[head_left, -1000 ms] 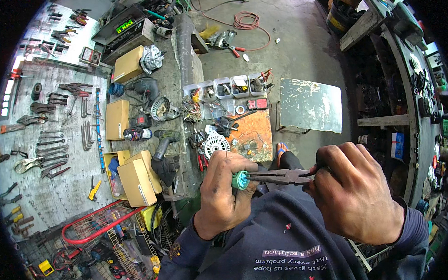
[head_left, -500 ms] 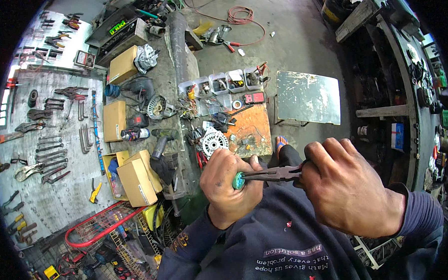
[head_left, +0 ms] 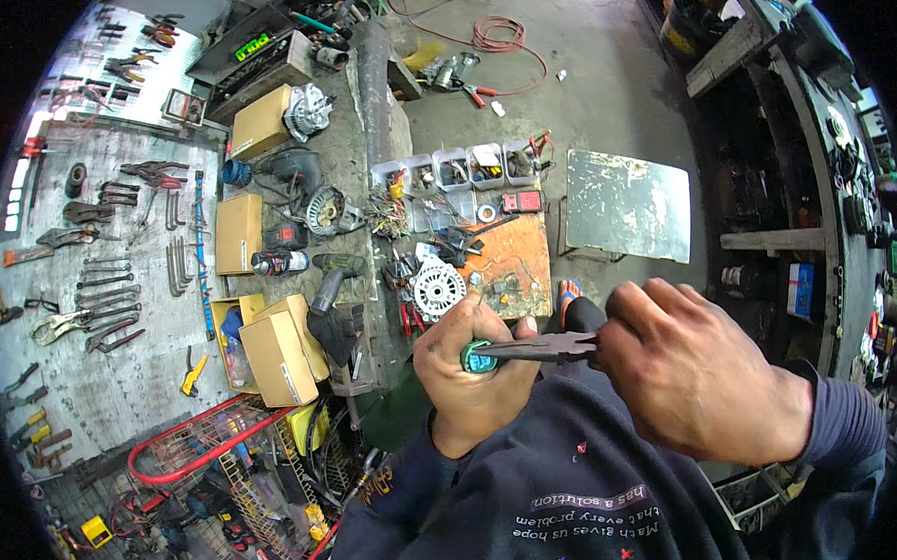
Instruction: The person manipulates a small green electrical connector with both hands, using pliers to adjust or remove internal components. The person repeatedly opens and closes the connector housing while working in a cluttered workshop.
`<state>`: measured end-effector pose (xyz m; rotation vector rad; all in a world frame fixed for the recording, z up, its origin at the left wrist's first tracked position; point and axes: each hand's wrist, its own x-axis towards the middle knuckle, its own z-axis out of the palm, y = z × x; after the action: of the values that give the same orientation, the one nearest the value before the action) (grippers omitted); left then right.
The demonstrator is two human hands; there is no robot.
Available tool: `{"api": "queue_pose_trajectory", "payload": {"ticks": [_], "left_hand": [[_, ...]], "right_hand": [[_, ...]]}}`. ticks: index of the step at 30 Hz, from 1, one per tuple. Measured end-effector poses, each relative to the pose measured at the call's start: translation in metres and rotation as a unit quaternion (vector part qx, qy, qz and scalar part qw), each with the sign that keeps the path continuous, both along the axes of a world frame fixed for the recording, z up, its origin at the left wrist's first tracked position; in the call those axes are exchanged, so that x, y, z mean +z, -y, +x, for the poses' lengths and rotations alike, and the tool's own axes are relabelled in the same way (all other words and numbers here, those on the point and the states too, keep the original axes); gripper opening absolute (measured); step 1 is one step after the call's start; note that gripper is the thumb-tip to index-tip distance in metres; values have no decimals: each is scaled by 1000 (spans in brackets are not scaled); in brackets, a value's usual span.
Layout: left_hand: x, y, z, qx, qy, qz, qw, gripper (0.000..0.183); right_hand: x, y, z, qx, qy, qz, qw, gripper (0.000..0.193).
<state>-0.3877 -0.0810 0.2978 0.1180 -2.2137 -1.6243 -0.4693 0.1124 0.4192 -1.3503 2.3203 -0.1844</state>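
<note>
My left hand [head_left: 473,389] is closed around a small green-and-blue connector [head_left: 479,357], whose end shows between the thumb and fingers. My right hand [head_left: 698,369] grips the handles of long-nose pliers [head_left: 552,348] held level in front of my chest. The tips of the plier jaws reach the connector's face; whether they pinch anything inside it is too small to tell. Most of the connector's body and the plier handles are hidden in my fists.
Beyond my hands stands a low orange-topped bench [head_left: 523,257] with a slotted alternator housing [head_left: 438,288] and plastic parts bins [head_left: 452,170]. To its right is a worn metal-topped table [head_left: 627,202]. Cardboard boxes [head_left: 285,355] and a cordless drill [head_left: 333,280] lie on the left workbench.
The connector has turned so its open face shows more toward me, with the plier tips still at it. My view has shifted slightly; both hands keep their grips.
</note>
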Motion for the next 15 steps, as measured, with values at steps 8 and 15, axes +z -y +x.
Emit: {"api": "queue_pose_trajectory", "payload": {"ticks": [8,15], "left_hand": [[10,1,1,4,14,4,1000,33],[16,-1,1,-11,35,-45,998,33]], "right_hand": [[1,-9,13,-45,-178,-83,979,22],[12,-7,14,-30,-194,-76,978,20]]}}
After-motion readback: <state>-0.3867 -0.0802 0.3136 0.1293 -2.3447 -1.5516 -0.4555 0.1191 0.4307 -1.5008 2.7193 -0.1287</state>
